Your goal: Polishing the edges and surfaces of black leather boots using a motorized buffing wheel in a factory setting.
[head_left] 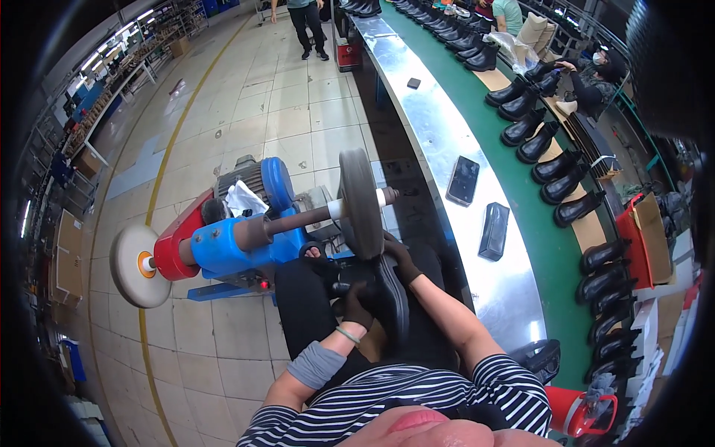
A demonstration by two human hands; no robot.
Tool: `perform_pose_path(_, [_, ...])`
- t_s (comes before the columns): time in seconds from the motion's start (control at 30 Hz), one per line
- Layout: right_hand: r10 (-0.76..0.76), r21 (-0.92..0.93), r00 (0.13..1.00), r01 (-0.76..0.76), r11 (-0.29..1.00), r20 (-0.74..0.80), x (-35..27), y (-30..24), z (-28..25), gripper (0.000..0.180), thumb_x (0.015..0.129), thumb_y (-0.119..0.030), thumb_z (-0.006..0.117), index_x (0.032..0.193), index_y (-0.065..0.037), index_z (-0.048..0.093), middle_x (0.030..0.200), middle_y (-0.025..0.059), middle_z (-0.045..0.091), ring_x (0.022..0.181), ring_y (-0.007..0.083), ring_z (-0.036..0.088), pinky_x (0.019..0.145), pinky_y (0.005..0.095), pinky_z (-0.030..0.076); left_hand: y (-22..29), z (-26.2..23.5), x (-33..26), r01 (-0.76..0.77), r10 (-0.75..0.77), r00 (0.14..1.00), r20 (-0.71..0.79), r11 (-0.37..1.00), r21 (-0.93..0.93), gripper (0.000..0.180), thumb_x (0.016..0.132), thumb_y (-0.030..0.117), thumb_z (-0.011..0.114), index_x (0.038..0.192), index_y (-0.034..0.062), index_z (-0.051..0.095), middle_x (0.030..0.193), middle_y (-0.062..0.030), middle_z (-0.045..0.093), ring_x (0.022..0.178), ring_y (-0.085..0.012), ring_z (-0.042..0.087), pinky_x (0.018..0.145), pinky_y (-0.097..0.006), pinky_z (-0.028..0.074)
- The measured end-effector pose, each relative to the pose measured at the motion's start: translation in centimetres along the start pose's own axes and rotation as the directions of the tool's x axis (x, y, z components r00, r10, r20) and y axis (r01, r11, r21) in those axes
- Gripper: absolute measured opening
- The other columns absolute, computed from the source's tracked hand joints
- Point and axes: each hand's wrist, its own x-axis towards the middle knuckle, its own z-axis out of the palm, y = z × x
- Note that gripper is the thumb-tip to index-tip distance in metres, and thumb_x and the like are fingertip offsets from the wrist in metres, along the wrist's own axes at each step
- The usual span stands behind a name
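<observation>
Between my legs I hold a black leather boot (390,298), its far end up against the dark buffing wheel (360,205). My left hand (358,304), in a dark glove, is closed on the boot's left side. Wrapped round its right side near the wheel is my right hand (402,262), gloved as well. Some of the fingers on both hands are hidden by the boot. The wheel sits on the shaft of a blue and red polishing machine (216,246), with a pale wheel (140,266) at its other end.
On my right runs a metal ledge (514,298) bearing a phone (463,180) and a black case (494,231). Beyond it, black boots (557,179) line a green conveyor (477,123). A red lidded container (581,411) stands near my right elbow. Other people are farther off.
</observation>
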Motion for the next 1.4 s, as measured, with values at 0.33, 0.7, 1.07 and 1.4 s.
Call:
perform_pose_path(0.33, [0.574, 0.657, 0.786, -0.311, 0.687, -0.228, -3.5, -1.3, -2.6, 0.054, 0.08, -0.019, 0.064, 0.127, -0.004, 0.043, 0.112, 0.0117, 0.054, 0.103, 0.0189, 0.054, 0.089, 0.0315, 0.044, 0.3, 8.0, 0.4, 0.155, -0.128, 0.983, -0.131, 0.964, 0.215, 0.031, 0.07, 0.027, 0.063, 0.096, 0.009, 0.064, 0.096, -0.0092, 0.065, 0.09, -0.029, 0.061, 0.088, -0.046, 0.046])
perform_pose_path(0.7, [0.007, -0.533, 0.965, -0.152, 0.832, -0.264, -3.8, -18.2, -2.6, 0.071, 0.061, -0.019, 0.076, 0.122, -0.007, 0.042, 0.114, 0.0148, 0.05, 0.101, 0.0307, 0.055, 0.085, 0.0382, 0.046, -1.2, 4.0, 0.2, -0.158, 0.249, 0.961, -0.118, 0.849, 0.505, 0.032, 0.086, 0.032, 0.054, 0.114, 0.0159, 0.054, 0.111, -0.0108, 0.059, 0.103, -0.0221, 0.056, 0.084, -0.033, 0.047])
perform_pose_path(1.07, [-0.07, -0.824, 0.996, 0.081, 0.56, 0.051, -1.2, -16.6, 3.9, 0.064, 0.061, -0.022, 0.075, 0.116, -0.007, 0.045, 0.104, 0.0177, 0.049, 0.096, 0.0374, 0.051, 0.079, 0.0426, 0.044, -1.3, 1.9, 11.2, -0.103, 0.076, 0.964, 0.255, 0.99, 0.094, 0.051, 0.093, 0.046, 0.033, 0.121, 0.0065, 0.05, 0.119, -0.0146, 0.054, 0.113, -0.0289, 0.051, 0.095, -0.041, 0.042])
perform_pose_path(1.4, [-0.22, -0.849, 0.849, 0.513, 0.129, 0.479, -0.7, -14.7, 3.5, 0.044, 0.077, -0.023, 0.056, 0.117, -0.006, 0.051, 0.111, 0.0161, 0.047, 0.105, 0.0306, 0.046, 0.089, 0.0386, 0.038, 0.9, 1.9, 11.7, -0.033, 0.015, 0.888, 0.461, 0.999, 0.033, 0.056, 0.092, 0.05, 0.033, 0.123, 0.0059, 0.049, 0.12, -0.014, 0.054, 0.114, -0.0286, 0.051, 0.097, -0.039, 0.041])
